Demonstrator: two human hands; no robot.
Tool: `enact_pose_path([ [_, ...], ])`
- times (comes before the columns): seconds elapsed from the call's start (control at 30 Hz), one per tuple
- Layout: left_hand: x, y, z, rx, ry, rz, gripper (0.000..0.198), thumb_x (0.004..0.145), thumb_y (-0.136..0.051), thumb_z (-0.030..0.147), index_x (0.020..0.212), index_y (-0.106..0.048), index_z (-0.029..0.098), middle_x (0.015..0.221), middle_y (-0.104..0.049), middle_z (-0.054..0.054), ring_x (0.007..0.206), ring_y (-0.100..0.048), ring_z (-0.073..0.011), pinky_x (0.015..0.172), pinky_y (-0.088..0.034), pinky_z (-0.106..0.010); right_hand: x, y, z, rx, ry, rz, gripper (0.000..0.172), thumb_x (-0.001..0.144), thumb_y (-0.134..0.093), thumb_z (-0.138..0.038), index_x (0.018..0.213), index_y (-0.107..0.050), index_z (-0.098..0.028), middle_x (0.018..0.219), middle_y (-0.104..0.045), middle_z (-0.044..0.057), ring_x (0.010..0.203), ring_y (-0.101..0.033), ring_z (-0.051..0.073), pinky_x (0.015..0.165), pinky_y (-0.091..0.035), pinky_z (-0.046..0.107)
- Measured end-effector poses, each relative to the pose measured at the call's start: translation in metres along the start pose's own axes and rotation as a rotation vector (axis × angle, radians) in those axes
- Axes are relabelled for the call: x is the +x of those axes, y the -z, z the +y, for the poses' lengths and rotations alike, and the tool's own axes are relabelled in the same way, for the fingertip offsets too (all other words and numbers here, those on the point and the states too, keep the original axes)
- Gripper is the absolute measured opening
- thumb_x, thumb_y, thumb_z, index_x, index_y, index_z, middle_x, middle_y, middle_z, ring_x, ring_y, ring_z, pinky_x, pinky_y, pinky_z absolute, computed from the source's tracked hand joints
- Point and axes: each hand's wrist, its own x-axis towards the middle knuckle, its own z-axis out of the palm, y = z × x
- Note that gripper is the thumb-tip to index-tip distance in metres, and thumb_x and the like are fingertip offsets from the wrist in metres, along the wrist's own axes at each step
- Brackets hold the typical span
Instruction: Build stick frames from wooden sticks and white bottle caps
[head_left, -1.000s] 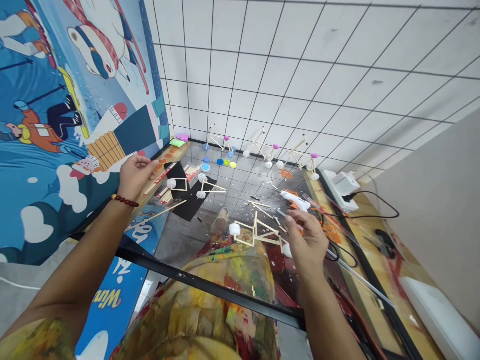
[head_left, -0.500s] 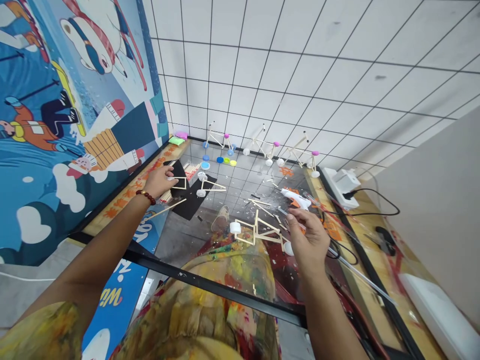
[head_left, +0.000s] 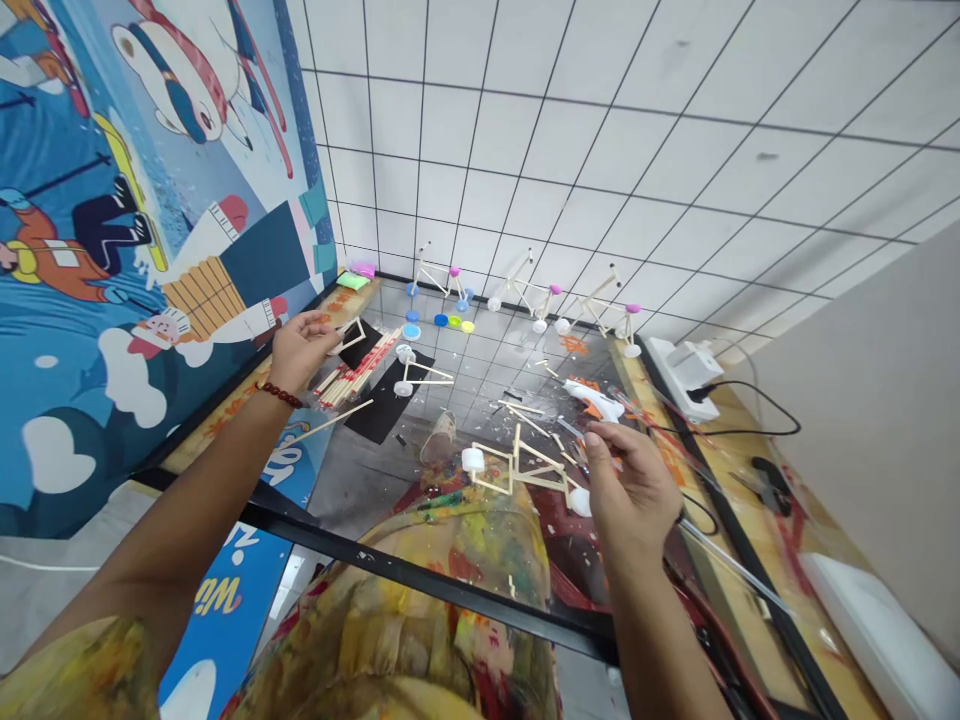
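While the left hand (head_left: 301, 352) pinches a small stick frame (head_left: 351, 336), the right hand's (head_left: 631, 494) fingers (head_left: 600, 438) sit nearly closed, though on what, if anything, I can't tell. Just beyond them lies a glue gun (head_left: 592, 400); beside them stands a larger frame (head_left: 517, 470). Left of them, a frame (head_left: 424, 375) sits on a black mat (head_left: 379, 418), near a tipped cup (head_left: 439, 437); three frames (head_left: 442, 285) stand farther off: six altogether.

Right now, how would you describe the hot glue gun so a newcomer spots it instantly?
Start at the glass tabletop. Just beyond the right hand, near the table's right edge, lies a white hot glue gun, the only pistol-shaped tool among the scattered craft sticks.
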Motion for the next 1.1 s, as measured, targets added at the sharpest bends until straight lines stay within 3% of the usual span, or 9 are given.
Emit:
enact_pose_path([
  [0.1,-0.010,-0.003,0.006,-0.032,-0.148,-0.020,0.057,0.061,-0.082,0.021,0.114,-0.063,0.015,0.091,-0.069,-0.004,0.084,-0.066,-0.0156,0.076,-0.053,-0.027,0.020,-0.016,-0.053,0.059,0.115,-0.178,0.008,0.088,-0.065,-0.027,0.090,-0.072,-0.022,0.089,-0.072,0.005,0.084,-0.065,0.019,0.078,-0.052,0.034],
  [0.2,-0.023,-0.007,0.018,-0.011,-0.260,-0.011,0.057,0.064,-0.081,0.022,0.117,-0.062,0.015,0.095,-0.070,-0.006,0.087,-0.066,-0.0163,0.078,-0.053,-0.027,0.046,-0.058,-0.094,0.135,0.074,-0.412,0.014,0.086,-0.066,-0.032,0.092,-0.072,-0.021,0.086,-0.072,0.004,0.073,-0.061,0.016,0.073,-0.050,0.032],
  [0.33,-0.041,-0.014,0.036,-0.056,-0.316,-0.023,0.058,0.067,-0.080,0.024,0.120,-0.059,0.015,0.099,-0.070,-0.008,0.091,-0.066,-0.0179,0.077,-0.054,-0.027,0.070,-0.124,-0.109,0.250,-0.221,-0.643,0.044,0.075,-0.072,-0.048,0.104,-0.069,-0.016,0.090,-0.069,0.004,0.066,-0.056,0.013,0.064,-0.046,0.029],
  [0.43,-0.047,-0.015,0.039,-0.113,-0.339,-0.034,0.058,0.066,-0.079,0.023,0.121,-0.059,0.015,0.099,-0.070,-0.008,0.092,-0.066,-0.0180,0.075,-0.055,-0.027,0.074,-0.154,-0.108,0.345,-0.280,-0.697,0.035,0.073,-0.069,-0.049,0.085,-0.067,-0.016,0.073,-0.061,-0.001,0.063,-0.050,0.011,0.062,-0.041,0.026],
  [0.53,-0.044,-0.011,0.037,-0.141,-0.313,-0.065,0.057,0.067,-0.077,0.022,0.120,-0.059,0.015,0.099,-0.070,-0.007,0.092,-0.066,-0.0176,0.079,-0.054,-0.028,0.073,-0.166,-0.108,0.349,-0.270,-0.721,0.025,0.074,-0.061,-0.041,0.066,-0.059,-0.018,0.059,-0.050,-0.005,0.057,-0.044,0.010,0.058,-0.036,0.025],
  [0.83,-0.032,0.005,0.032,-0.270,-0.150,-0.088,0.055,0.063,-0.078,0.019,0.116,-0.062,0.015,0.092,-0.070,-0.005,0.091,-0.066,-0.0174,0.084,-0.053,-0.029,0.078,-0.187,-0.102,0.147,-0.232,-0.670,0.011,0.073,-0.051,-0.028,0.065,-0.053,-0.021,0.060,-0.053,-0.004,0.061,-0.050,0.013,0.061,-0.037,0.025],
  [1.1,-0.022,0.012,0.029,-0.561,0.179,-0.093,0.036,0.068,-0.074,0.013,0.103,-0.064,0.014,0.083,-0.068,-0.004,0.069,-0.064,-0.0142,0.055,-0.053,-0.024,0.080,-0.200,-0.093,-0.004,-0.191,-0.669,0.009,0.075,-0.050,-0.023,0.067,-0.053,-0.021,0.064,-0.057,-0.002,0.065,-0.054,0.016,0.064,-0.038,0.027],
])
